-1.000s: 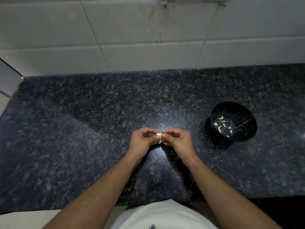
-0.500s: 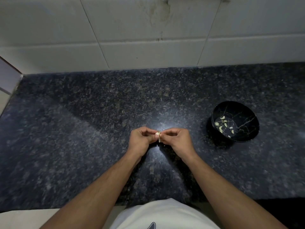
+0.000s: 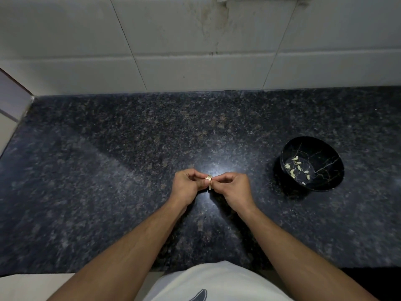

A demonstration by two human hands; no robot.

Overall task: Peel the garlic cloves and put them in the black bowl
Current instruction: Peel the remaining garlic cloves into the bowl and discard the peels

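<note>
A small pale garlic clove (image 3: 209, 180) is pinched between the fingertips of both hands above the dark granite counter. My left hand (image 3: 187, 185) grips it from the left and my right hand (image 3: 234, 187) from the right, a strip of skin hanging below the clove. The black bowl (image 3: 325, 181) with thin gold lines stands to the right of my hands, apart from them. Several peeled cloves (image 3: 297, 168) lie in its bottom.
The speckled counter (image 3: 130, 170) runs back to a white tiled wall (image 3: 195, 61). A side wall corner (image 3: 13, 101) closes the far left. The counter's front edge is close to my body, at the white shirt (image 3: 217, 283).
Both hands stay together at the same spot on the clove, with small finger movements. The view has shifted slightly; the bowl has not moved.
</note>
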